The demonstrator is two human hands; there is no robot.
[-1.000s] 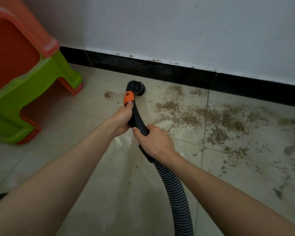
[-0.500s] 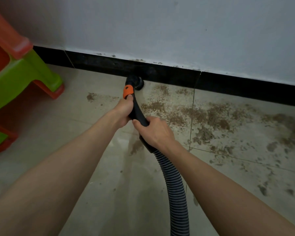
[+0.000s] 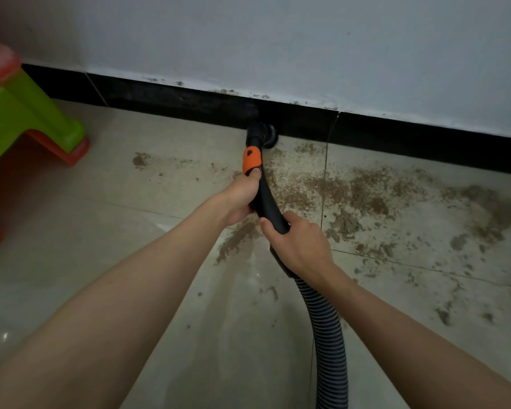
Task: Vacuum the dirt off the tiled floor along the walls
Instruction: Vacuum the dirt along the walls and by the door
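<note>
Glossy beige ceramic floor tiles (image 3: 106, 231) throw back a soft sheen, dulled where gritty brown dirt (image 3: 366, 196) lies rough and crumbly. The curved black vacuum wand (image 3: 267, 199) looks like smooth, semi-gloss hard plastic, its orange collar (image 3: 252, 161) matt plastic. The ribbed grey-black hose (image 3: 328, 335) reads as flexible corrugated plastic. The black skirting strip (image 3: 189, 101) may be glazed tile, too dark to tell. White painted wall (image 3: 278, 39) matt; green-and-orange moulded stool (image 3: 27, 113) shiny plastic

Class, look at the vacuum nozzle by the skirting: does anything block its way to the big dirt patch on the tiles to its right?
Nothing visible does. From the nozzle to the dirt patch there is only open tile.
</note>
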